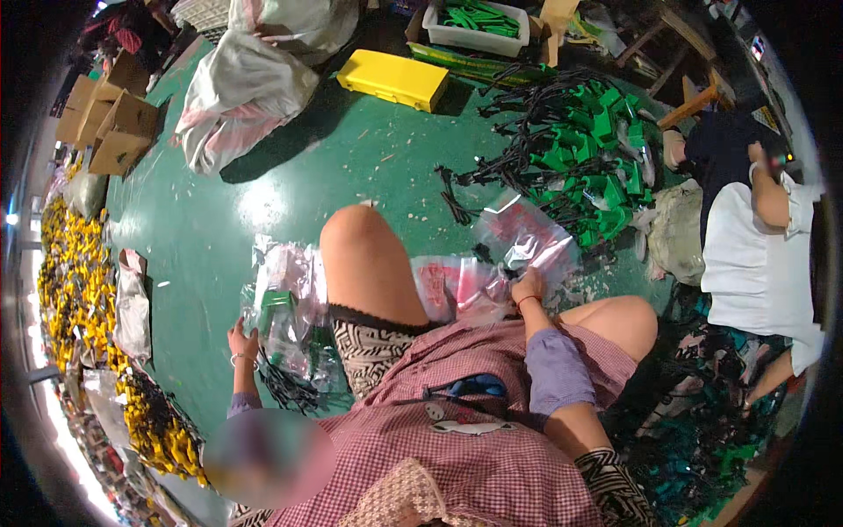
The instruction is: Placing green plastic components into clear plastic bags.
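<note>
My right hand [529, 286] is closed on a clear plastic bag [525, 235] with reddish print, which stretches out ahead of the fingers. Just left of it, more printed plastic bags [457, 283] lie between my legs. Off to the left, my left hand [242, 342] has its thumb and fingers apart, with nothing visible in them. Beside that hand is a pile of clear bags [303, 329], and a green plastic part [279, 303] shows among them. A black cable bundle [288, 386] lies at the pile's near end.
Green parts with black cables [588, 149] are heaped ahead to the right. A yellow box [392, 79], a large white sack [250, 97] and a white bin [477, 26] stand farther off. Yellow-and-black parts [79, 272] line the left. Another person [760, 255] sits at right.
</note>
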Motion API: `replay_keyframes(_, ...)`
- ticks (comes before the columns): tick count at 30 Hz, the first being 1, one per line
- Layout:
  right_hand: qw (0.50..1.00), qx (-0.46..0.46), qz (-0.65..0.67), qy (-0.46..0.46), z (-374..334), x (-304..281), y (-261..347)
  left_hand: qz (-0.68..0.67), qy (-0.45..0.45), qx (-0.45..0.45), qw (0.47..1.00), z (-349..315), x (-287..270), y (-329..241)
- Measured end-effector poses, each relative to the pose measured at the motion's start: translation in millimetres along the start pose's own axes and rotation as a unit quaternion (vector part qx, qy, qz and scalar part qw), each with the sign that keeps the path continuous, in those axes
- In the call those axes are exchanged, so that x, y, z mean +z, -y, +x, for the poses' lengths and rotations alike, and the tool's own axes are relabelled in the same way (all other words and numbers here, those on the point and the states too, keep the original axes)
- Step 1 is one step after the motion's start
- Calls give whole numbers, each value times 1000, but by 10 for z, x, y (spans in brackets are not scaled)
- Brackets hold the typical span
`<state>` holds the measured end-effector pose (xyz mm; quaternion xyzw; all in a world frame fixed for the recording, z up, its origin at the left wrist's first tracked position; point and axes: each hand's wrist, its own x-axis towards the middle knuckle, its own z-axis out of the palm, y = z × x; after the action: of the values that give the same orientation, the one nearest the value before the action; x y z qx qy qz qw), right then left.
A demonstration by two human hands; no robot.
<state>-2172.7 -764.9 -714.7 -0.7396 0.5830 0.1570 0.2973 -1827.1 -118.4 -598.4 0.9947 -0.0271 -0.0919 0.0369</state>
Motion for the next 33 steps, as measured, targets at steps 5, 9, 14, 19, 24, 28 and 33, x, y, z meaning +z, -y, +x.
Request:
replay_keyframes(5,919,-159,156,-327,964,-546,-47,-114,-98,208,967,-192,-902,-1775)
replay_keyframes(9,880,-410,110,-214,1406,-786,420,-105,-167,304,932,-493,-1588,-2570)
replay_keyframes(14,980,-196,-2,11,1405,-691,579,-290,-156,325,887,-1001,-1831,-4032)
replay_keyframes(19,968,-115,-221,-17,1691,-1057,-543,-562,172,409,698,-1879,-1140,-5336)
replay_keyframes(24,934,-277,204,101,-47,-577,674,-536,479,-46,693,-1814,671,-5010)
replay_keyframes(28,848,-297,401,178,-1043,-570,407,-574,501,99,640,-1956,918,-5074)
replay_keyframes(33,754,-292,538,239,-1477,-1116,244,-533,448,296,653,-2124,659,-5145)
